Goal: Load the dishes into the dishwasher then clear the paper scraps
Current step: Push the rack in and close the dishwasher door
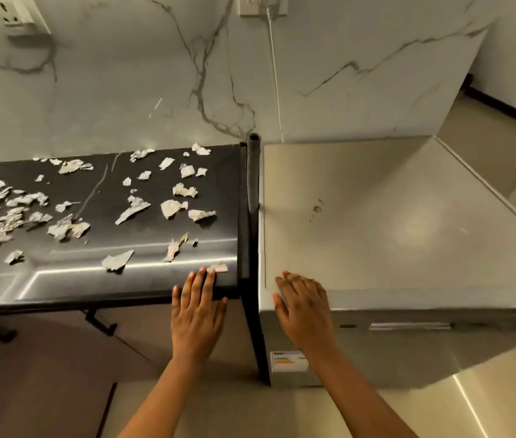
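Observation:
Several torn paper scraps point(173, 207) lie scattered across a dark table point(61, 279) on the left. A silver dishwasher point(392, 222) stands to the right of it, its door shut. My left hand point(198, 311) hovers flat at the table's front right corner, fingers spread, its fingertips close to one small scrap point(219, 267). Fingers apart and empty, my right hand point(302, 306) rests on the dishwasher's top front left corner. No dishes are in view.
A black pipe point(253, 178) runs in the gap between table and dishwasher. A white cord point(277, 90) hangs from a wall socket point(263, 4) on the marble wall. Another socket point(13, 14) is at the upper left. Beige floor lies below.

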### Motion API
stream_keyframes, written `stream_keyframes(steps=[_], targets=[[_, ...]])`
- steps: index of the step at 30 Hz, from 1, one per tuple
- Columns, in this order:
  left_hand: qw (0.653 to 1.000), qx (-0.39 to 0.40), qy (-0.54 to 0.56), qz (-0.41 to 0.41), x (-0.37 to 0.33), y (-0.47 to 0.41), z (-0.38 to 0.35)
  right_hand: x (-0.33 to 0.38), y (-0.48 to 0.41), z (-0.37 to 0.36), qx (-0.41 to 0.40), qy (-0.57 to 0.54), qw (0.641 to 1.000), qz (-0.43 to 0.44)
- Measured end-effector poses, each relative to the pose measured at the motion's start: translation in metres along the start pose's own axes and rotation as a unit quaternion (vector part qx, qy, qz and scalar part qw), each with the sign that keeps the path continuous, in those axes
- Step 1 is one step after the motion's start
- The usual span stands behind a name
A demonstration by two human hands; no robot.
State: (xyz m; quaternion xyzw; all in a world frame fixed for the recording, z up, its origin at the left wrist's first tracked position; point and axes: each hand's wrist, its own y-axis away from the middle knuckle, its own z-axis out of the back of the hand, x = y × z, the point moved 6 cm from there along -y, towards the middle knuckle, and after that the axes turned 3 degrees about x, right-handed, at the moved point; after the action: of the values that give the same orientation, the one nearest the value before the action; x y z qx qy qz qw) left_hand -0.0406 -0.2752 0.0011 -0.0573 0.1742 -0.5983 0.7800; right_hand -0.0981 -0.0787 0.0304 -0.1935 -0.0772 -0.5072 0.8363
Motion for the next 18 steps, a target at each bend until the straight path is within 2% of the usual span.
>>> stream_keyframes(steps=[5,12,18], targets=[[0.993,-0.113,-0.013,-0.042,0.004,-0.002,-0.013,-0.002,0.013,-0.013,-0.127,0.009,0.991,0.049],[0.937,-0.340,-0.009,-0.085,0.010,-0.003,-0.038,-0.004,0.020,-0.026,-0.318,0.017,0.945,0.081],[0.897,-0.433,-0.004,-0.089,0.016,-0.007,-0.048,-0.004,0.024,-0.033,-0.418,0.034,0.902,0.100]])
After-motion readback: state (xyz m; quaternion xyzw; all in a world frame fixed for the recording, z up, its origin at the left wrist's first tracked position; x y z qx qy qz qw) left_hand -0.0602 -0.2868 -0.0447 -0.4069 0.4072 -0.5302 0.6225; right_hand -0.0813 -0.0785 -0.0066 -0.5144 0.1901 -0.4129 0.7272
